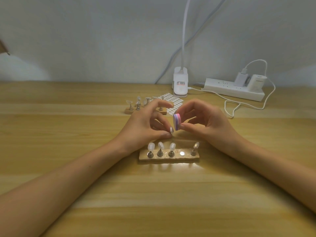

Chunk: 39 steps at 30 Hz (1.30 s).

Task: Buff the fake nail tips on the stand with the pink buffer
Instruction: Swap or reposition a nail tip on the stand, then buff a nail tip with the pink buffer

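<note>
My left hand [147, 124] pinches one nail tip [171, 130] clear of the near stand [169, 159], exposing its surface to the pink buffer [177, 121] pinched just right in my right hand [203, 120].

The table [51, 151] lies open along its near edge and left side. Mid-table the stand [169, 157] with upright nail tips [151, 146] blocks the way, left hand [145, 124] and right hand [203, 120] just behind it. A second stand [128, 111], sticker sheet [172, 100], lamp clamp [180, 82], power strip [227, 89] and cable [229, 109] crowd toward the far edge.
</note>
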Motion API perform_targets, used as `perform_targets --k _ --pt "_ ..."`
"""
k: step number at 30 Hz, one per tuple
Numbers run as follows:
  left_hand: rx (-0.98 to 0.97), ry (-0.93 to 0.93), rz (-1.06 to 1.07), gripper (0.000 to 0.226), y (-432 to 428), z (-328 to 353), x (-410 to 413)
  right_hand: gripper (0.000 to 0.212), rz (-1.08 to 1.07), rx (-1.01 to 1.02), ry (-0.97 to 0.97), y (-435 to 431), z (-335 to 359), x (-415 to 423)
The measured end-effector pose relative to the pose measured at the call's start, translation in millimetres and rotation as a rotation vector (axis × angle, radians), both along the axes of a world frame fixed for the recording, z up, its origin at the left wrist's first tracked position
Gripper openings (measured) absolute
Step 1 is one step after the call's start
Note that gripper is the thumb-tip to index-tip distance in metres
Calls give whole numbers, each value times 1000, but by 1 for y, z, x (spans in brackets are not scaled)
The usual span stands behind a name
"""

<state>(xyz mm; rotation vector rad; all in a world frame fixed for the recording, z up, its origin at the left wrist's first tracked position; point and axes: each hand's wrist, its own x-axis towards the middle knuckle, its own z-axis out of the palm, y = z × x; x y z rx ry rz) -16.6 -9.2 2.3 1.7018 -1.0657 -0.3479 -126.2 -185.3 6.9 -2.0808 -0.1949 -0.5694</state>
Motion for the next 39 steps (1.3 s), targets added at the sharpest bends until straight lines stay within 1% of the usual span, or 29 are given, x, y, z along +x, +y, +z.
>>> perform_targets --k 7,11,14,17,21,24,25,28,31,34,35,39 --pt "-14 -57 63 76 -2 -4 1 34 12 -17 -6 4 1 0" --pt "-10 -48 66 75 -2 -4 1 32 -3 -43 7 3 -1 1" --pt "-12 -50 61 71 -3 -5 2 33 -9 -29 -47 2 -2 1" --pt "-8 -43 54 68 -2 -5 3 28 13 -45 -20 0 -3 2" --pt "-8 -41 50 64 -3 -7 4 27 8 -72 -74 0 -4 2" --pt "-8 -38 50 62 -3 -7 5 19 16 -54 -17 0 -5 2" --pt "-10 -36 48 62 -3 -8 5 17 9 -73 -32 0 -5 2" --pt "-19 -28 30 64 -3 -9 6 14 4 -227 -97 0 -5 2" --pt "-24 -47 10 74 -2 -9 6 20 -14 -269 -109 -3 -5 2" --pt "-42 -39 4 79 -2 -9 7 23 55 -382 -141 -1 -5 3" --pt "-44 -34 6 81 -2 -9 7 23 67 -400 -148 -1 -5 3" --pt "-40 -36 11 87 -3 -8 6 25 25 -350 -152 -4 -4 2"
